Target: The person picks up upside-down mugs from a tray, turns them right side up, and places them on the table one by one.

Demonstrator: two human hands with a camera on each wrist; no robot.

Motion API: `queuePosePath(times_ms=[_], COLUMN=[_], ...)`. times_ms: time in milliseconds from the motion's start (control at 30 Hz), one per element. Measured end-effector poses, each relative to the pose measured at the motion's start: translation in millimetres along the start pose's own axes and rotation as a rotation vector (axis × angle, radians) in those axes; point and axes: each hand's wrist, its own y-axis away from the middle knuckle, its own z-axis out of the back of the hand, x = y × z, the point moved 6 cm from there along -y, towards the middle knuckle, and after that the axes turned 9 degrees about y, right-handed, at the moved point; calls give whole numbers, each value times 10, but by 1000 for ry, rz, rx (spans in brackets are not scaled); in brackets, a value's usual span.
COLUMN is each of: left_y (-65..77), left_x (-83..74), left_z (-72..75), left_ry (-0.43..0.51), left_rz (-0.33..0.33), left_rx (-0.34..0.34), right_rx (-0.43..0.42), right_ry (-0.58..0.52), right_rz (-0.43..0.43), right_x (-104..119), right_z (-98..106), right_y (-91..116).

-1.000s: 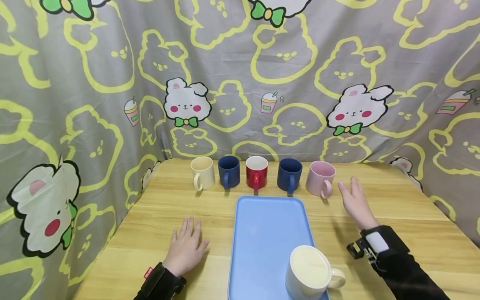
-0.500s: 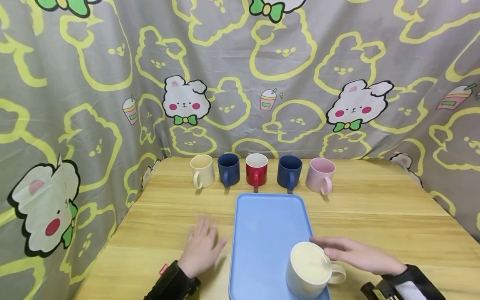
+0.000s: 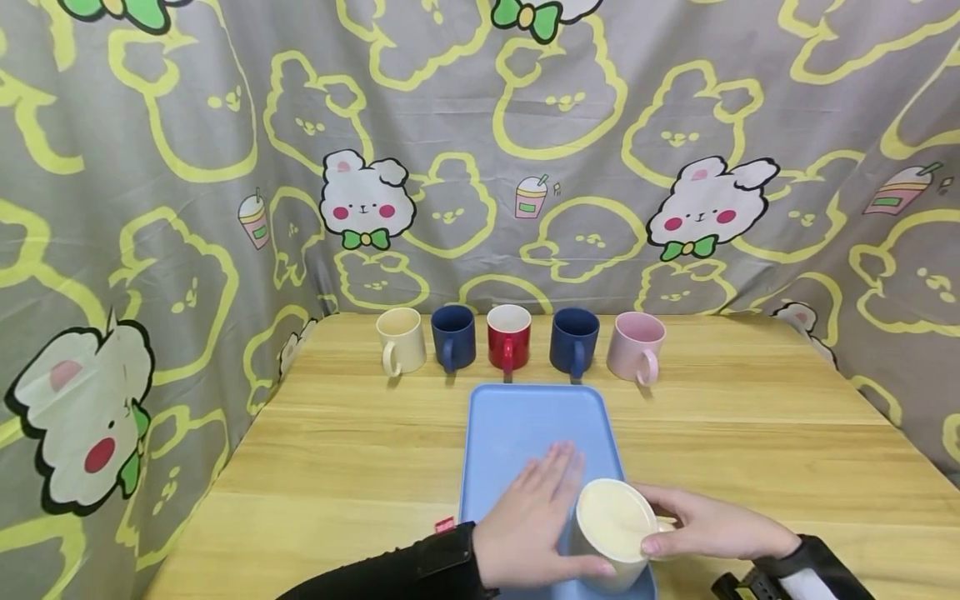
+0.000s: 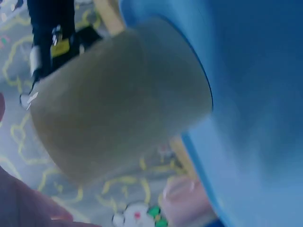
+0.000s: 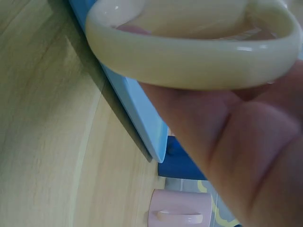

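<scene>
A large cream mug (image 3: 615, 517) stands upright on the near right part of a blue tray (image 3: 517, 417), its top a flat pale cream. My right hand (image 3: 720, 525) grips it from the handle side, fingers behind the mug and thumb near the rim. In the right wrist view the mug's handle (image 5: 189, 61) arches in front of the fingers. My left hand (image 3: 525, 533) is at the mug's left side, fingers straight and slightly blurred, thumb across its front. In the left wrist view the mug's side (image 4: 123, 104) fills the middle, with part of the left hand (image 4: 23, 203) at lower left.
Along the table's back edge stand a cream mug (image 3: 403, 342), a navy mug (image 3: 454, 337), a red mug (image 3: 508, 343), another navy mug (image 3: 573, 342) and a pink mug (image 3: 633, 346). A patterned grey curtain (image 3: 450, 275) hangs behind the wooden table (image 3: 337, 450).
The right hand has come from beside the pink mug back to the large cream mug and taken hold of it. The left hand has moved right, from the table over the tray to the mug.
</scene>
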Motion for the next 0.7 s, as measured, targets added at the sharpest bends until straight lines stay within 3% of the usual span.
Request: queuePosePath(times_ms=[267,433,700], left_y=[-194,-241,-257], left_x=[-179,-223,-237], left_z=[-155,-155,-163], left_ry=[0,16,1], left_rz=[-141,-186,-201], left_rx=[71,17,-52], right_rx=[-4,11,21], right_ry=[68,59,91], right_rz=[27,34,57], right_x=[14,38,64], right_z=[9,7,-1], right_y=[1,-6,-32])
